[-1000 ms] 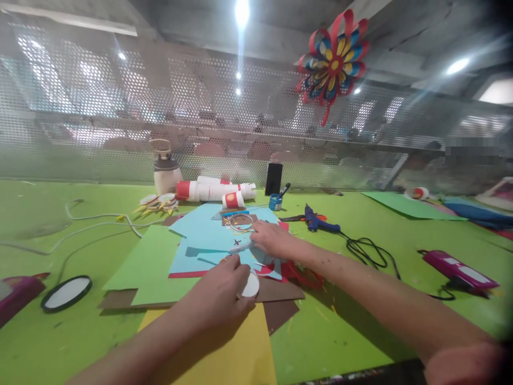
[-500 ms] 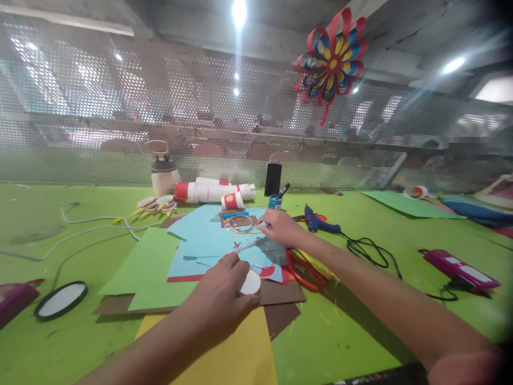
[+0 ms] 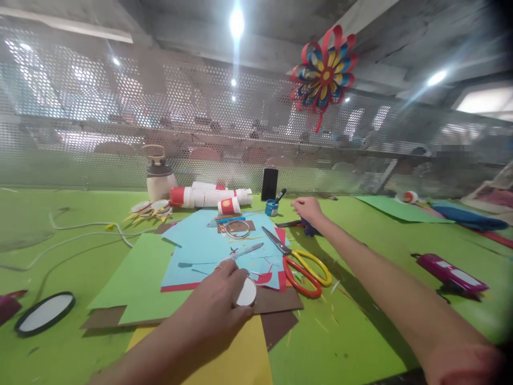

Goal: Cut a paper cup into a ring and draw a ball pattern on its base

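Note:
My left hand (image 3: 218, 299) is wrapped round a small round piece with a flat white top (image 3: 245, 292), with fingers and thumb on its edge, low over the paper sheets. Behind it on the light blue paper (image 3: 188, 235) lies a slim pen-like craft tool (image 3: 251, 249). My right hand (image 3: 309, 209) hovers above the blue glue gun (image 3: 309, 229), its fingers bent and slightly apart with nothing seen in them. The forearm hides most of the gun. Scissors (image 3: 298, 262) with one red and one yellow handle lie part-open between the hands.
A ring of tape (image 3: 238, 229), a red-and-white paper cup (image 3: 228, 206), a blue jar (image 3: 271, 207) and an upright phone (image 3: 269, 184) stand or lie farther back. A white cup tube (image 3: 208, 197) lies beside a sprayer bottle (image 3: 160, 179). A purple device (image 3: 451, 275) rests at right.
My right hand has moved right and back, from beside the tape ring to over the glue gun, uncovering the scissors' blades. My left hand keeps hold of the white-topped piece.

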A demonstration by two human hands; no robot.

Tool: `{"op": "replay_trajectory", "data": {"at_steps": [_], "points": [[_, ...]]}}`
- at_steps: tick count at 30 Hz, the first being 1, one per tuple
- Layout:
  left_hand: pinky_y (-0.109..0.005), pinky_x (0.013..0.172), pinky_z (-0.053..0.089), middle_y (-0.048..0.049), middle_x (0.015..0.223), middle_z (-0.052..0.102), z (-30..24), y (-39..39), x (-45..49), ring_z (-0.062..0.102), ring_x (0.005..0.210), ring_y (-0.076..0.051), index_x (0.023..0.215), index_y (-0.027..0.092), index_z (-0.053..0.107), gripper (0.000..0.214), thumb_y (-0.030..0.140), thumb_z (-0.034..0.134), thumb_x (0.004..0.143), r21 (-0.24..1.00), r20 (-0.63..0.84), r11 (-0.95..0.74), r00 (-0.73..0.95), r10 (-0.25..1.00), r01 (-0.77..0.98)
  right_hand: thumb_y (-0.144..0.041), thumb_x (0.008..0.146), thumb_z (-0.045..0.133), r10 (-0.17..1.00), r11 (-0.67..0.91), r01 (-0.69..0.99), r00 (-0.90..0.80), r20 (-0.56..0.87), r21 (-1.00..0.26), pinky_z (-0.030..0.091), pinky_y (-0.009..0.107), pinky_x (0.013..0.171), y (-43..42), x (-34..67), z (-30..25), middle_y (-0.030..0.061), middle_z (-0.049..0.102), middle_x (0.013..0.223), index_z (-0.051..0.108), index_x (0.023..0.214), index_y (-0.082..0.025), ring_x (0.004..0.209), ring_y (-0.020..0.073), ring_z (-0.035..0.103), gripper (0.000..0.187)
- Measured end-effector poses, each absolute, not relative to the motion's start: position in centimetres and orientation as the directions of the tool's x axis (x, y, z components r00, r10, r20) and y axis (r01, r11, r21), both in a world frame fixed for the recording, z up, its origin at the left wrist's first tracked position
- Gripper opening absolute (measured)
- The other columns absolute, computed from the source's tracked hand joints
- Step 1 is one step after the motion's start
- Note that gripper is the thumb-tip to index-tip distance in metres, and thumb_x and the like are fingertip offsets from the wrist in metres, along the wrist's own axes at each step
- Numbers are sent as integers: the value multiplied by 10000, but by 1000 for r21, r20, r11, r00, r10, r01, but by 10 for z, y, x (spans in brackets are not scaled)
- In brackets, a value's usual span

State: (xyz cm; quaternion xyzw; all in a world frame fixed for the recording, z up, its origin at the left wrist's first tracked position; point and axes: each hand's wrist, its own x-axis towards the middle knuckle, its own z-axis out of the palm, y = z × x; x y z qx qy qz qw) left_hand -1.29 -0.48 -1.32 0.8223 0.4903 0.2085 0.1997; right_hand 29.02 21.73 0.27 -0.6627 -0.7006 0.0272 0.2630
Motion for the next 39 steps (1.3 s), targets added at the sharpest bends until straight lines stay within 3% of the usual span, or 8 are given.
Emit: {"op": "replay_trajectory", "data": {"at_steps": [7, 13, 16, 22, 28, 32, 35, 39], "points": [[-335, 679, 387, -29, 903, 517, -16, -1, -13, 504, 844, -219, 797, 222, 526, 70, 264, 570, 764, 488, 121, -444, 445, 887, 752, -334, 918, 593, 951, 190, 861, -44, 305, -471, 547, 400, 808, 211, 275, -9, 72, 610, 1192, 593, 1186, -149, 989, 231, 628, 325], [-386, 792, 410, -65, 1023, 550, -19, 3, -15, 513, 968, -268, 1021, 211, 539, 307, 300, 626, 740, 440, 137, -470, 461, 877, 765, -348, 927, 576, 924, 373, 794, -270, 273, -480, 544, 350, 741, 151, 239, 1, 44, 663, 1003, 636, 1045, -130, 847, 178, 648, 255], [-381, 759, 416, -65, 984, 542, -20, 3, -15, 517, 933, -269, 956, 210, 543, 248, 325, 628, 753, 435, 144, -471, 457, 877, 767, -286, 906, 552, 856, 514, 712, -462, 232, -479, 499, 317, 733, 102, 220, 6, 40, 688, 857, 707, 923, -131, 780, 174, 631, 220], [-344, 679, 410, -61, 919, 534, -23, 3, -8, 529, 852, -249, 885, 201, 551, 306, 495, 586, 805, 472, 202, -456, 411, 889, 755, -279, 776, 691, 657, 685, 548, -750, 81, -479, 461, 350, 829, 43, 199, 7, 78, 663, 972, 693, 1062, -193, 927, 219, 581, 299], [-339, 696, 417, -36, 924, 523, -22, 1, -6, 534, 875, -231, 928, 209, 531, 272, 438, 626, 816, 547, 248, -463, 393, 885, 698, -283, 787, 673, 690, 629, 542, -719, 80, -558, 455, 365, 862, 41, 197, -2, 94, 658, 1035, 635, 1164, -167, 959, 231, 582, 396], [-348, 779, 435, -38, 993, 517, -19, -4, -5, 524, 963, -226, 1022, 224, 532, 209, 319, 607, 851, 598, 285, -503, 422, 861, 624, -344, 865, 592, 785, 491, 551, -616, 67, -675, 506, 334, 772, 38, 198, -10, 72, 705, 979, 627, 1187, -166, 855, 201, 637, 370], [-366, 838, 436, -52, 1074, 519, -16, -6, -4, 520, 1009, -232, 1142, 240, 506, 318, 253, 605, 840, 620, 305, -508, 412, 859, 598, -363, 888, 565, 829, 406, 519, -556, 64, -752, 525, 302, 726, 36, 197, -12, 51, 728, 947, 642, 1157, -169, 836, 187, 661, 341], [-365, 879, 436, -57, 1172, 513, -15, -6, -4, 519, 1049, -231, 1321, 285, 402, 551, 204, 608, 817, 647, 326, -503, 389, 862, 573, -316, 858, 596, 872, 357, 482, -480, 100, -800, 521, 327, 803, 36, 194, -8, 53, 738, 997, 690, 1034, -172, 913, 204, 665, 245]]}}
